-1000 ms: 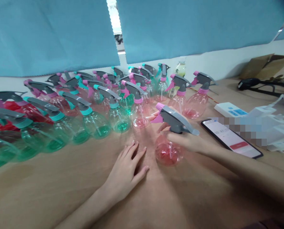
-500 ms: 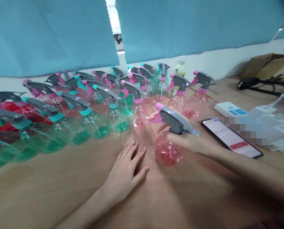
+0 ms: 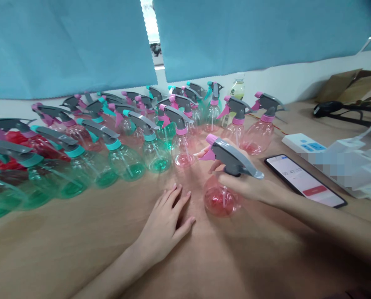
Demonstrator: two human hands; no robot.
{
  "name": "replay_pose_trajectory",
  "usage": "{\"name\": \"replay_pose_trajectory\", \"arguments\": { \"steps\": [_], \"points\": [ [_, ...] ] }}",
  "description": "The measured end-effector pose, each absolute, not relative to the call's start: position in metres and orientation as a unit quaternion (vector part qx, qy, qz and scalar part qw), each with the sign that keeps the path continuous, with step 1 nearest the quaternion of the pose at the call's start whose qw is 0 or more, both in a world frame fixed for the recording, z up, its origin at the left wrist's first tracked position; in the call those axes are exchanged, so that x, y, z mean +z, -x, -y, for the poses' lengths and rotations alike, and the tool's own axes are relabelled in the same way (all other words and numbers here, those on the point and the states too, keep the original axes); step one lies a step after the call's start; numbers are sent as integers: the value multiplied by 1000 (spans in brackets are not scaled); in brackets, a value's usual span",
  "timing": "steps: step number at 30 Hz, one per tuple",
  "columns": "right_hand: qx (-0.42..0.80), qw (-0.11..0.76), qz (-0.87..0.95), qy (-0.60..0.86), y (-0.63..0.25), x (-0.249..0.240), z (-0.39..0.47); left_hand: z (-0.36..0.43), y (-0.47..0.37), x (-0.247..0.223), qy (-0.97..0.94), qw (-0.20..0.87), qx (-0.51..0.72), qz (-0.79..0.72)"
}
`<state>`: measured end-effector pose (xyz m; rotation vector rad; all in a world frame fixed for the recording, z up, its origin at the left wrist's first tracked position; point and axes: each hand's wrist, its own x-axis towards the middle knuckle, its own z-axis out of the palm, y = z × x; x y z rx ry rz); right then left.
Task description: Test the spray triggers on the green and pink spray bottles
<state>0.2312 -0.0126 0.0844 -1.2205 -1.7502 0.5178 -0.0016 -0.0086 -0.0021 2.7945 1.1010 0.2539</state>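
My left hand (image 3: 163, 222) lies flat on the wooden table with its fingers spread and nothing in it. To its right stands a clear pink spray bottle (image 3: 221, 201) with a grey trigger head and a pink nozzle. My right hand (image 3: 235, 182) is closed around the neck of this bottle, its fingers reaching behind and its wrist coming in from the right. The bottle's collar is hidden by the hand. Just beyond the fingers is another pink spray bottle (image 3: 184, 151), beside a green spray bottle (image 3: 157, 155) in the front row.
Many green and pink spray bottles stand in rows along the left and back, including a green one (image 3: 127, 164). On the right lie a phone (image 3: 306, 180) showing a timer, a white power strip (image 3: 300, 143) and clear plastic packaging (image 3: 356, 153). A cardboard box (image 3: 344, 85) sits behind.
Both hands and the bottle keep their places on the table. Only the camera view has shifted very slightly.
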Motion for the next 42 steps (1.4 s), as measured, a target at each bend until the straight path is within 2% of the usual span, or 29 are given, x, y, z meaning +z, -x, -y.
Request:
{"name": "replay_pose_trajectory", "arguments": {
  "steps": [15,25,35,42],
  "points": [
    [217,499,724,423,-233,88,12,9,2,-3,-927,59,93,-359],
    [267,489,724,406,-239,80,9,7,2,-3,-928,55,95,-356],
    [259,465,694,484,-236,81,13,8,2,-4,-925,69,103,-359],
    [239,471,701,479,-236,76,11,8,2,-3,-925,64,97,-363]
  ]
}}
